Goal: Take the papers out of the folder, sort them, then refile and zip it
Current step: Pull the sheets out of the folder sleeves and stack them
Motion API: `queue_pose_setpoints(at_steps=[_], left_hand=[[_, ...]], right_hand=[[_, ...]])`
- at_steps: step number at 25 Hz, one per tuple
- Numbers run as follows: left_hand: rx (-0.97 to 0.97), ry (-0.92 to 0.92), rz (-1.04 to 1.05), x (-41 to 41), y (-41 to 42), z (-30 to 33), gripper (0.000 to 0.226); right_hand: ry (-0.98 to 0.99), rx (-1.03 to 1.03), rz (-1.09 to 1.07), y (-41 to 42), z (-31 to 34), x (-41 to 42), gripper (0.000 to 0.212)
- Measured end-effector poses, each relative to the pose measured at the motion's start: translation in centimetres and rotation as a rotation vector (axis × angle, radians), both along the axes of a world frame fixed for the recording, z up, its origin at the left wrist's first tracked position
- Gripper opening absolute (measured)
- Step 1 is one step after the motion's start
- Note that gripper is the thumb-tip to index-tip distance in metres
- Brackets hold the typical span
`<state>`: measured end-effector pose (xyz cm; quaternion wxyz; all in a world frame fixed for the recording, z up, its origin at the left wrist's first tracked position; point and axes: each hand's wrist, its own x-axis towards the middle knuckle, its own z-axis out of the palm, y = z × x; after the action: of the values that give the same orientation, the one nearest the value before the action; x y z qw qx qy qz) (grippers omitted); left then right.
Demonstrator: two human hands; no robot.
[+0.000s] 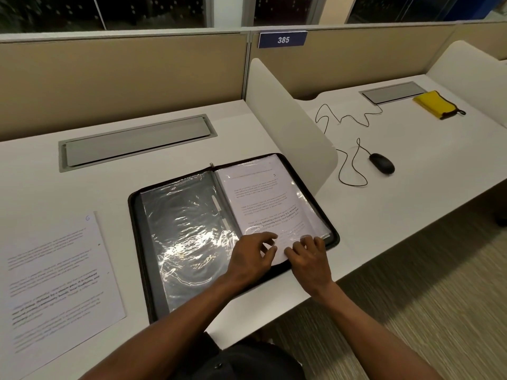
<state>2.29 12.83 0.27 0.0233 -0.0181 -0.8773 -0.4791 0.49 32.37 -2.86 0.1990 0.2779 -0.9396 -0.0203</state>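
Note:
A black zip folder (138, 215) lies open on the white desk (109, 187). Its left page is an empty clear plastic sleeve (181, 223). The right page holds a printed paper (263, 198) inside a sleeve. Both hands are at the bottom edge of that right page. My left hand (251, 257) has its fingers curled on the sleeve's lower edge. My right hand (308, 255) pinches the bottom of the paper or sleeve beside it. A loose printed sheet (55, 275) marked with a handwritten letter lies flat on the desk left of the folder.
A white divider panel (288, 119) stands right of the folder. Beyond it lie a black mouse (381, 163) with its cable and a yellow pouch (436, 104). A grey cable hatch (137, 142) sits behind the folder. The desk's front edge runs just under my wrists.

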Motion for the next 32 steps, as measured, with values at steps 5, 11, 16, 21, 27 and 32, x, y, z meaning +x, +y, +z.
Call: queue_pose_setpoints(at_steps=[5, 11, 16, 21, 27, 32], left_hand=[[-0.005, -0.011, -0.05, 0.5, -0.2, -0.3, 0.037], [-0.481, 0.267, -0.445, 4.0, 0.0, -2.9, 0.065], [-0.642, 0.399, -0.439, 6.2, 1.6, -3.6, 0.04], [-0.771, 0.481, -0.514, 7.1, 2.3, -4.4, 0.03], [-0.681, 0.546, -0.672, 8.7, 3.5, -3.7, 0.037], [-0.095, 0.137, -0.127, 10.7, 1.8, -2.2, 0.04]], right_hand=[[-0.05, -0.079, -0.02, 1.2, 0.2, 2.6, 0.025], [-0.211, -0.321, -0.27, 1.5, -0.7, 8.8, 0.031], [-0.34, -0.436, -0.318, 1.6, 0.2, 10.9, 0.028], [-0.452, -0.976, -0.74, 2.1, 2.5, 8.9, 0.04], [-0.686, -1.208, -1.11, 2.7, 2.2, 7.4, 0.051], [-0.845, -1.603, -1.052, 4.0, 4.2, 10.3, 0.017]])
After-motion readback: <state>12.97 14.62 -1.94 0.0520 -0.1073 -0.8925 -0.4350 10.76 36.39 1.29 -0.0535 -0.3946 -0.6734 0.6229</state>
